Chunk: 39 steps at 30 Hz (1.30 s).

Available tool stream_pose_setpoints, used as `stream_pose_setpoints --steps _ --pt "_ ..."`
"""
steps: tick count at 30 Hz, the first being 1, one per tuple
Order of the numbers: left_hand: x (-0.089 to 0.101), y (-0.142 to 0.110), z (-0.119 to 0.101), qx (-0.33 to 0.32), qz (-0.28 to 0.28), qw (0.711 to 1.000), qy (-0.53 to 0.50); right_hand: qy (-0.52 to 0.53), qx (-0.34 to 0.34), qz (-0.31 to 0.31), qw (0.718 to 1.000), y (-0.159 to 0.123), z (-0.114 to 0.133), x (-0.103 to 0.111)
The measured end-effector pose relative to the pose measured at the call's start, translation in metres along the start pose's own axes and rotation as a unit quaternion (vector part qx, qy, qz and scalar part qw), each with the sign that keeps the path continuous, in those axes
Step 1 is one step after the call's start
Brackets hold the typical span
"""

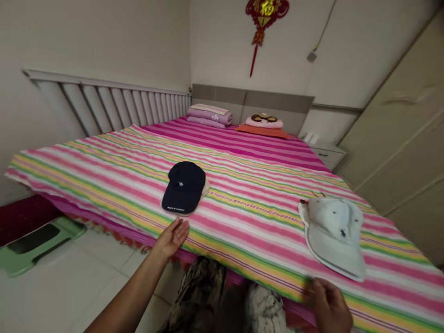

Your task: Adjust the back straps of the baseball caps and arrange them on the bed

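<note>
My left hand [173, 237] is palm up and open, with the fingers stretched out. It is just below the brim of a dark navy baseball cap [185, 185], apart from it or barely touching. That cap lies on the striped bedspread, and something cream-coloured [206, 188] shows from under its right side. A pale baseball cap [335, 231] with a small dark emblem lies to the right, with another light edge under it. Below its brim, near the bed's front edge, my right hand [331, 305] is smeared by motion, its fingers partly bent. Whether it holds anything is unclear.
The striped bedspread [243, 208] covers the bed up to its front edge. Folded purple bedding [210, 115] and a pink folded item [264, 122] lie near the headboard [222, 95]. A green stool [41, 245] stands on the floor at left. A white nightstand [328, 155] is at right.
</note>
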<state>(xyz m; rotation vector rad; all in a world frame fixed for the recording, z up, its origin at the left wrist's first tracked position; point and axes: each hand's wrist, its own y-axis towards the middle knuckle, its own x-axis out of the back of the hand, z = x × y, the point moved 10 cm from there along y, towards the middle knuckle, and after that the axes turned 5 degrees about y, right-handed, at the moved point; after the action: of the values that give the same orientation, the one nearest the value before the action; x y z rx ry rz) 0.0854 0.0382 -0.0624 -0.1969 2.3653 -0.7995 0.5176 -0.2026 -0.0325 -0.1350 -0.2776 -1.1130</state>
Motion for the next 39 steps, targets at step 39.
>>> stream_pose_setpoints --steps 39 --pt "-0.104 -0.093 0.101 0.102 0.511 0.852 0.044 0.396 -0.114 0.409 0.814 -0.069 0.125 -0.125"
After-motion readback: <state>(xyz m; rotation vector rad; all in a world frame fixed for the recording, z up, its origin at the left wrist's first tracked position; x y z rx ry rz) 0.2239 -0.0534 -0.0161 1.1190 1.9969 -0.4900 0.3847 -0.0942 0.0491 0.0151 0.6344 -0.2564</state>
